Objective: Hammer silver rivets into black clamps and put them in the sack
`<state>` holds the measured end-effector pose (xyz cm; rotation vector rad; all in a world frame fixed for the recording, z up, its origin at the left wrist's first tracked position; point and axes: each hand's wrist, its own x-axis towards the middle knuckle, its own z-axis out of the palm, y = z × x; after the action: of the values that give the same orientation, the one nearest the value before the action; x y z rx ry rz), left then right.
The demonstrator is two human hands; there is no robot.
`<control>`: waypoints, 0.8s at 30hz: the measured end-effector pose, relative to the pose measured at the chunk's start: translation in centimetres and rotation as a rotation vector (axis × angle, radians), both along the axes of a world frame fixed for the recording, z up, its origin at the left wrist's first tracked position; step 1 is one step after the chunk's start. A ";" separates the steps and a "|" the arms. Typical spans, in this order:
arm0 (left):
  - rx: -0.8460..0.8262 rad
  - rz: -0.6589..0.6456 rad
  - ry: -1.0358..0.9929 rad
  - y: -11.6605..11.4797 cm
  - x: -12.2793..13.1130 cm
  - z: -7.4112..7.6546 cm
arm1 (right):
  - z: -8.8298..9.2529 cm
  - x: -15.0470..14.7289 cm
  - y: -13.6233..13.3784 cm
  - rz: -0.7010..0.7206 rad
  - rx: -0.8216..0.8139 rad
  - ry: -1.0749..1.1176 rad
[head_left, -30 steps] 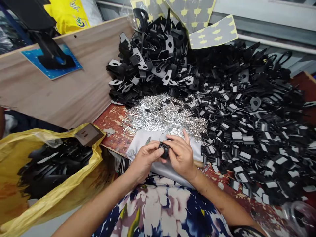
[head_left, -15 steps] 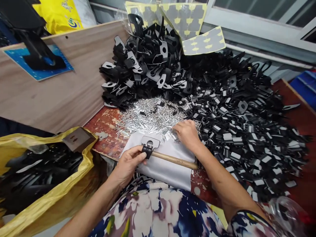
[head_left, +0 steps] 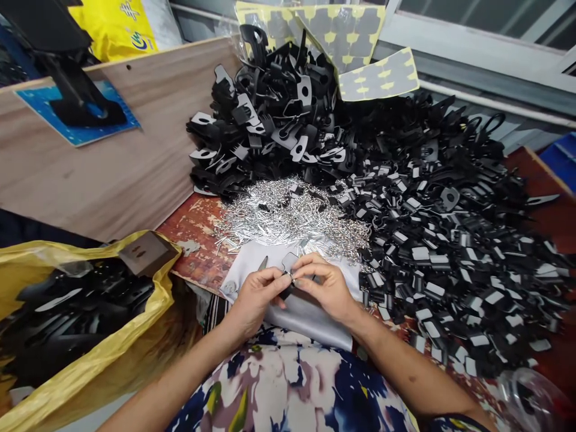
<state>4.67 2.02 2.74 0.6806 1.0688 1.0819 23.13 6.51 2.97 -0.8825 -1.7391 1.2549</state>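
My left hand (head_left: 257,297) and my right hand (head_left: 324,287) meet over a grey cloth (head_left: 310,318) at the table's near edge. The left fingers pinch a small black plastic piece (head_left: 288,264) with a round hole. My right thumb and forefinger are pinched against it, on something tiny that I cannot make out. Just beyond the hands lies a heap of small silver pins (head_left: 292,213). Heaps of black plastic parts lie behind (head_left: 270,120) and to the right (head_left: 450,240).
A yellow bag (head_left: 90,354) of black parts sits at the left, with a brown block (head_left: 146,252) on its rim. A wooden board (head_left: 117,156) leans at the left back. Yellow-grey sticker sheets (head_left: 378,75) lie by the window frame. A clear plastic container (head_left: 535,396) is at the lower right.
My right hand has come back from the pin heap to the left hand. The black piece has been lifted off the cloth, and the wooden handle is now hidden under my hands.
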 end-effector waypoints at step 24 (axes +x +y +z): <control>-0.064 0.310 -0.302 -0.3 -2.8 -0.1 | 1.1 1.0 10.6 0.055 0.630 -1.022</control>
<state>1.86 1.73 2.66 0.2909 0.9589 1.3622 24.09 17.12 4.07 -1.1598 -2.7216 0.1419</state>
